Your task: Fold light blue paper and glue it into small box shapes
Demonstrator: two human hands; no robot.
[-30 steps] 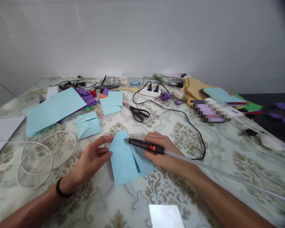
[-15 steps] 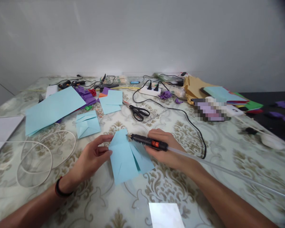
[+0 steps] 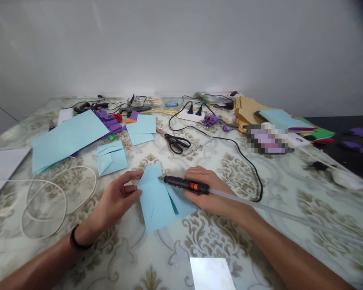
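Note:
A folded sheet of light blue paper [image 3: 157, 205] lies on the patterned tablecloth in front of me. My left hand [image 3: 121, 195] pinches its left edge between thumb and fingers. A black glue gun [image 3: 186, 184] with an orange part is gripped in my right hand [image 3: 207, 187], whose fingers are partly hidden behind it. The gun's tip is at the upper part of the paper, near the right slanted edge; whether it touches cannot be told. A long clear glue stick [image 3: 260, 206] sticks out of the gun's back, across my right forearm.
Black-handled scissors [image 3: 177, 143] lie beyond the paper, near a white power strip [image 3: 192, 115] with a black cable [image 3: 242, 147]. Another folded blue paper [image 3: 111, 159] and large blue sheets [image 3: 69, 139] are at left, above a coiled white cable [image 3: 65, 201]. A white card [image 3: 212, 274] lies nearest me.
My right hand has shifted the glue gun slightly left and down, so its tip sits lower on the paper. My left hand has barely moved.

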